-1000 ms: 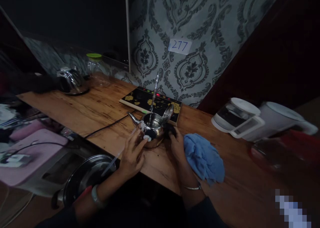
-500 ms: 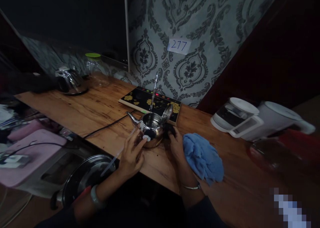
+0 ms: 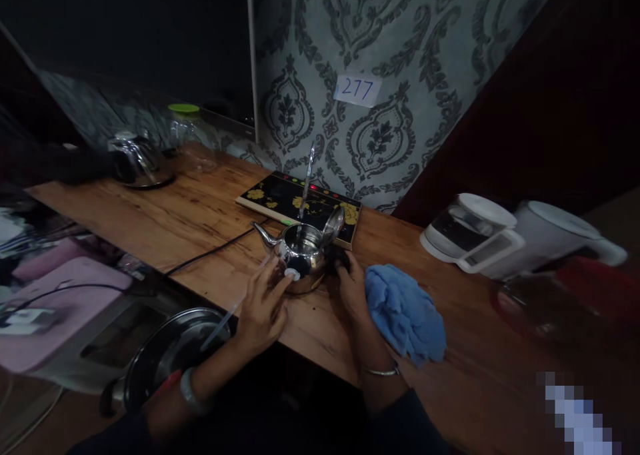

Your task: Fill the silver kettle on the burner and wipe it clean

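Dim room; patterned wallpaper (image 3: pixel 310 15) behind the bench (image 3: pixel 215 218), with a paper label (image 3: pixel 358 90) reading 277 and a dark screen (image 3: pixel 125 28) to its left. On the wood: a metal kettle (image 3: pixel 143 160) and a green-lidded jar (image 3: pixel 193 138) at far left, a flowered cooktop (image 3: pixel 285 202) against the wall, a blue cloth (image 3: pixel 405 312) right of centre, two white-lidded jugs (image 3: pixel 467 232) farther right. A pot (image 3: pixel 150 362) lies below the front edge at left. The teapot (image 3: pixel 307 258) is just in front of the cooktop, spout left, lid raised; a clear, shiny strip (image 3: pixel 307 178) rises above its mouth. Your forearms reach forward from below, a bracelet on each wrist. Your right hand (image 3: pixel 355 288) has its fingers clamped on the teapot's black handle. Your left hand (image 3: pixel 263 308) meets the near left side, fingers slightly spread, one tip at a small white piece (image 3: pixel 292 274); whether they grip cannot be told.
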`<control>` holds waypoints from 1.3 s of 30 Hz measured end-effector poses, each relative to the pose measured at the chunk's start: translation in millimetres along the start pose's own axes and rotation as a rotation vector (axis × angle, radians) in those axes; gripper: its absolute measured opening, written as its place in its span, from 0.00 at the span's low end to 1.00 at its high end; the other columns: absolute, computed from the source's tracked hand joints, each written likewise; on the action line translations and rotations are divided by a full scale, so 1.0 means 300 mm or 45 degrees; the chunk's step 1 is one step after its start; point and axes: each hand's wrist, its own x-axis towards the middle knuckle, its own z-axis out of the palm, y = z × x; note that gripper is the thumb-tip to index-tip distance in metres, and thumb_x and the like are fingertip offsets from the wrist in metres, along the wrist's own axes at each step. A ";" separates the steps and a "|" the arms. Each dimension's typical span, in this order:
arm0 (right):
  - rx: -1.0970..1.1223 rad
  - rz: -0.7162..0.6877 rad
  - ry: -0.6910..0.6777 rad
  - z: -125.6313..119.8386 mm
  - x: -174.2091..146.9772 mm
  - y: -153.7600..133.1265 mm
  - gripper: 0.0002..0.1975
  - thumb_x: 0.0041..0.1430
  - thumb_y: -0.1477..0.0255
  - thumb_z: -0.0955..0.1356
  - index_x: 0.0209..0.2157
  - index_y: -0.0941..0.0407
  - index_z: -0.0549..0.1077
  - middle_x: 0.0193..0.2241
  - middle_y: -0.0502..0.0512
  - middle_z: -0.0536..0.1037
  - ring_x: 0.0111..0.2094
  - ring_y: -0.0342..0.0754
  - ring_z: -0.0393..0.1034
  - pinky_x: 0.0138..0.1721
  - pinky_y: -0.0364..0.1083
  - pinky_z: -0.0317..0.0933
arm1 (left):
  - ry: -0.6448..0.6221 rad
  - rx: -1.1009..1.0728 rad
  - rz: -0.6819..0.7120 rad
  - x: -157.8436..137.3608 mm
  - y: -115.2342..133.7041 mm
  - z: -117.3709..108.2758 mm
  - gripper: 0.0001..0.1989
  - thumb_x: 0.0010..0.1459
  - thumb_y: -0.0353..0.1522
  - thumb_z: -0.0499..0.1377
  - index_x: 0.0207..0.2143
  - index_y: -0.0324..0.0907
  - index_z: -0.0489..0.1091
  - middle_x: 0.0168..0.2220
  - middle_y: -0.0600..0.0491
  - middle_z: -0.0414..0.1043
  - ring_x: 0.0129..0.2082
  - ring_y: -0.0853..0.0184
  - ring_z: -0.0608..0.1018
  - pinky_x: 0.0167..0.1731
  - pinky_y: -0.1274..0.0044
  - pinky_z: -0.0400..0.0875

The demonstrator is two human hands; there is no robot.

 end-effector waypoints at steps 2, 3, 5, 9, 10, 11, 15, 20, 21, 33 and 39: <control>-0.015 -0.002 -0.004 -0.003 0.002 0.010 0.13 0.54 0.67 0.65 0.40 0.55 0.76 0.37 0.53 0.78 0.41 0.51 0.70 0.47 0.49 0.62 | 0.004 0.001 0.003 0.000 0.000 0.000 0.40 0.53 0.20 0.57 0.66 0.52 0.53 0.68 0.43 0.50 0.64 0.50 0.61 0.57 0.53 0.64; -0.015 -0.001 -0.002 -0.004 0.003 0.013 0.13 0.55 0.67 0.65 0.40 0.55 0.76 0.37 0.53 0.78 0.41 0.51 0.70 0.47 0.49 0.62 | 0.003 0.000 0.002 0.000 0.000 0.001 0.40 0.53 0.20 0.57 0.66 0.52 0.53 0.68 0.43 0.49 0.64 0.50 0.61 0.57 0.54 0.64; -0.010 0.003 -0.005 -0.006 0.004 0.017 0.13 0.55 0.67 0.65 0.41 0.55 0.76 0.37 0.53 0.78 0.41 0.51 0.70 0.47 0.49 0.62 | 0.002 0.006 -0.002 -0.001 -0.001 0.001 0.40 0.53 0.21 0.57 0.66 0.51 0.53 0.68 0.43 0.49 0.64 0.50 0.61 0.57 0.54 0.64; -0.014 0.013 -0.020 -0.005 0.004 0.010 0.13 0.55 0.66 0.66 0.41 0.55 0.76 0.38 0.53 0.79 0.41 0.51 0.70 0.47 0.50 0.62 | -0.003 0.013 -0.010 -0.001 0.000 0.002 0.39 0.54 0.21 0.57 0.66 0.51 0.54 0.68 0.43 0.50 0.64 0.50 0.61 0.57 0.54 0.65; -0.011 0.017 -0.019 -0.004 0.003 0.006 0.14 0.54 0.66 0.66 0.41 0.55 0.76 0.38 0.54 0.79 0.42 0.51 0.70 0.47 0.50 0.62 | -0.003 0.009 -0.011 -0.001 0.000 0.002 0.39 0.54 0.21 0.57 0.66 0.51 0.54 0.68 0.43 0.50 0.64 0.50 0.61 0.57 0.54 0.65; -0.003 0.019 -0.015 -0.003 0.002 0.002 0.14 0.55 0.66 0.66 0.41 0.55 0.76 0.39 0.54 0.79 0.42 0.51 0.70 0.47 0.50 0.62 | -0.003 0.003 -0.011 -0.001 0.000 0.002 0.38 0.54 0.21 0.57 0.66 0.51 0.54 0.68 0.43 0.50 0.64 0.50 0.61 0.57 0.54 0.65; 0.038 0.030 -0.006 0.003 -0.004 -0.015 0.14 0.55 0.66 0.66 0.42 0.55 0.76 0.39 0.54 0.79 0.43 0.51 0.70 0.48 0.50 0.62 | -0.018 -0.012 -0.016 -0.002 -0.001 0.001 0.38 0.54 0.21 0.57 0.66 0.51 0.54 0.68 0.42 0.50 0.64 0.49 0.61 0.57 0.52 0.63; 0.027 0.045 -0.015 0.000 -0.006 -0.015 0.14 0.55 0.67 0.66 0.42 0.54 0.76 0.38 0.53 0.79 0.42 0.51 0.70 0.47 0.50 0.63 | -0.015 -0.006 -0.015 -0.001 0.000 0.000 0.38 0.54 0.21 0.57 0.66 0.51 0.54 0.68 0.43 0.50 0.64 0.49 0.61 0.57 0.52 0.64; 0.026 0.047 -0.016 -0.002 -0.005 -0.013 0.14 0.55 0.66 0.66 0.42 0.54 0.76 0.39 0.53 0.79 0.42 0.51 0.70 0.47 0.50 0.63 | -0.015 -0.005 -0.014 0.000 0.001 0.000 0.39 0.54 0.21 0.57 0.66 0.51 0.54 0.68 0.43 0.50 0.64 0.49 0.61 0.57 0.53 0.64; 0.012 0.027 -0.029 -0.005 -0.004 -0.019 0.15 0.55 0.66 0.66 0.43 0.55 0.76 0.40 0.54 0.79 0.44 0.52 0.70 0.50 0.50 0.61 | -0.029 -0.009 -0.029 -0.005 0.000 0.001 0.38 0.54 0.21 0.57 0.66 0.51 0.54 0.68 0.43 0.50 0.65 0.49 0.60 0.57 0.52 0.63; 0.009 0.035 -0.025 -0.006 -0.003 -0.017 0.14 0.55 0.66 0.66 0.42 0.55 0.76 0.39 0.54 0.79 0.43 0.51 0.70 0.49 0.50 0.61 | -0.026 -0.006 -0.023 -0.004 0.000 0.001 0.38 0.54 0.22 0.57 0.66 0.51 0.54 0.68 0.43 0.50 0.64 0.48 0.61 0.57 0.51 0.63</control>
